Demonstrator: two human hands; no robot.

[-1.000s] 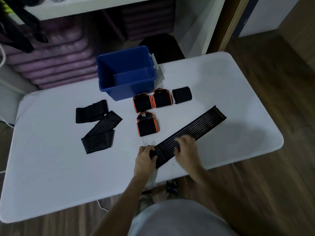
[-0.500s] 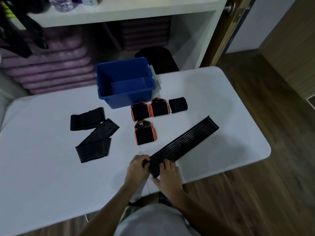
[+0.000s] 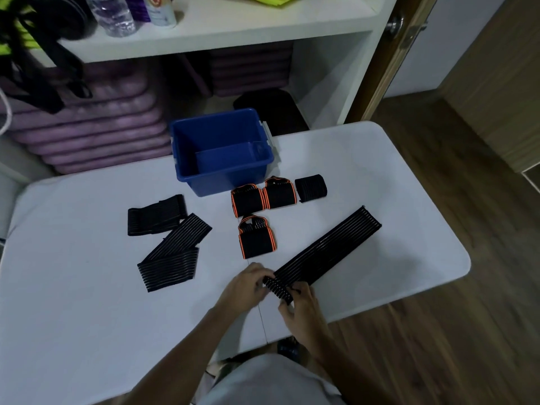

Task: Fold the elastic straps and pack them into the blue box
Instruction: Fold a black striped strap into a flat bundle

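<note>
Long black strap [image 3: 327, 250] lies flat on the white tabletop [image 3: 380, 176], running diagonally from the near edge up toward the right. Its near end sits between the two hands. Left hand [image 3: 248, 287] pinches the near end's left corner, fingers curled over the edge. Right hand [image 3: 301, 305] grips the same end from the right side, fingers curled onto the fabric, thumb below. The far end of the strap lies free, well apart from both hands.

Blue box [image 3: 222, 153] stands at the far side of the tabletop, open, well apart from the hands. Three orange-trimmed folded straps [image 3: 257, 238] and one small black folded strap [image 3: 310, 188] lie between box and long strap. Two loosely folded black straps [image 3: 172, 252] lie to the left.
</note>
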